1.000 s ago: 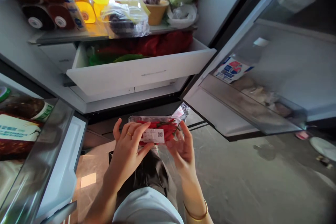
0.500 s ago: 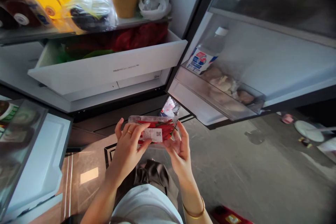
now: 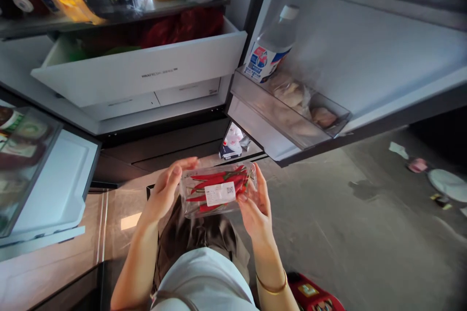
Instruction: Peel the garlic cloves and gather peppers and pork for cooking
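A clear plastic pack of red chillies (image 3: 215,187) with a white label is held level in front of my body. My right hand (image 3: 256,206) grips its right end, thumb on top and fingers round the far side. My left hand (image 3: 166,192) is at the pack's left end, its thumb by the edge and its fingers reaching behind the far left corner. Beyond the pack, a white fridge drawer (image 3: 146,75) stands pulled out, with red and green bags inside.
The open right fridge door (image 3: 365,48) carries a bottle (image 3: 272,48) and bagged food in its bin (image 3: 292,116). On the left is the other open door (image 3: 54,180). A shelf (image 3: 164,8) above the drawer holds bags and tubs. A red object (image 3: 314,294) lies at lower right.
My left hand has moved off the top of the pack to its left end, so more chillies show. The view has shifted, and the fridge sits higher in the picture.
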Tool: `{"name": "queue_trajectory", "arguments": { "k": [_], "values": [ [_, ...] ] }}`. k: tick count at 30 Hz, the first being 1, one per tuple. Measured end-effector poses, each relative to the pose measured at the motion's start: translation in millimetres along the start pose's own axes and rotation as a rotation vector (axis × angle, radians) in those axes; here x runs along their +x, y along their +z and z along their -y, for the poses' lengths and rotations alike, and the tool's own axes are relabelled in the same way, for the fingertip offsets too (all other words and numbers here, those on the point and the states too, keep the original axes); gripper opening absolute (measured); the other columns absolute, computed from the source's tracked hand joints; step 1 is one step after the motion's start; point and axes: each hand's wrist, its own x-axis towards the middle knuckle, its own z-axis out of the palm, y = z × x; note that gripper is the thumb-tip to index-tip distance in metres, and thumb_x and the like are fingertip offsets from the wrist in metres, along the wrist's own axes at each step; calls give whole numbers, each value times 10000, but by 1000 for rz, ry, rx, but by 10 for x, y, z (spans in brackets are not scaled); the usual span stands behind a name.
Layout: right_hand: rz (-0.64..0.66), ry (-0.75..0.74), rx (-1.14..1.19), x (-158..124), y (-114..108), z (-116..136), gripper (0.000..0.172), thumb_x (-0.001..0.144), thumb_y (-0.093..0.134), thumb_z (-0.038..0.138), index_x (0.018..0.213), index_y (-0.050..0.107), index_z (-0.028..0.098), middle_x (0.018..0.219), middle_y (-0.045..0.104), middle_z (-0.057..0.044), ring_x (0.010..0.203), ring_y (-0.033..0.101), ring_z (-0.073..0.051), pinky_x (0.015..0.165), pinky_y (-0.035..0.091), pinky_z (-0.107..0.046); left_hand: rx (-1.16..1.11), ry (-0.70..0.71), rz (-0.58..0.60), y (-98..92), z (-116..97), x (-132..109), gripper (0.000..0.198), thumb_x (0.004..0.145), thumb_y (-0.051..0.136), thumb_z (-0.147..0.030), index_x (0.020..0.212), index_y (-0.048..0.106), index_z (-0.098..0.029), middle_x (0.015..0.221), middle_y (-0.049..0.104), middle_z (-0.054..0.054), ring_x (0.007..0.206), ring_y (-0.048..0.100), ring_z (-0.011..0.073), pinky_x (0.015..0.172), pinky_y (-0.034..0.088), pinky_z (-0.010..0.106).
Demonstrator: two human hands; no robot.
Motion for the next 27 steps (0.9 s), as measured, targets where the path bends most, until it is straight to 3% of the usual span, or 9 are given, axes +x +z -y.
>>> {"name": "queue_trajectory", "arguments": {
  "k": [2,4,9,14,20,24,27],
  "values": [
    [3,23,-17,-42,-53,-7,647,822,703,258,1414,478,389,1304,646,-37,1025,661,-178,880,558,-333,-252,-224,91,63,47,-44,577,950,387,-604,1136,696,-155,1108,740,114,1128,654,292,1000,499,432],
    [17,45,-29,-79,-108,-15,630,806,715,266,1392,510,376,1320,641,-42,1002,668,-182,845,564,-325,-420,-328,115,128,85,-105,545,923,454,-594,1084,723,-149,1017,761,114,1072,680,307,952,524,438],
    [45,86,-27,-129,-176,-9,601,772,747,275,1339,569,362,1327,643,-44,1072,669,-211,845,563,-321,-528,-305,118,148,130,-252,405,845,624,-461,1063,734,-139,1083,747,120,1033,694,302,936,522,410],
    [103,105,-46,-143,-124,-17,548,786,744,324,1309,582,358,1361,624,-42,1106,660,-228,851,567,-343,-606,-285,186,82,203,-323,398,822,622,-446,1054,733,-143,1121,730,126,1017,693,287,911,528,378],
    [186,213,-48,-182,-50,-69,503,777,750,355,1260,611,349,1311,656,-33,877,692,-169,678,556,-265,-647,-353,197,149,320,-317,404,872,590,-455,1087,713,-135,1094,740,117,983,705,268,854,548,348],
    [194,263,-66,-201,23,-88,495,767,756,334,1244,625,325,1286,670,-44,942,683,-187,745,561,-285,-579,-362,194,198,291,-296,333,883,577,-390,1062,713,-144,1031,751,70,974,715,272,829,563,350],
    [217,295,-64,-192,80,-88,510,765,759,335,1256,618,326,1250,687,-47,891,694,-184,731,567,-290,-610,-373,206,215,247,-296,221,870,616,-363,989,698,-195,919,744,24,812,718,215,723,563,315]
  ]
}}
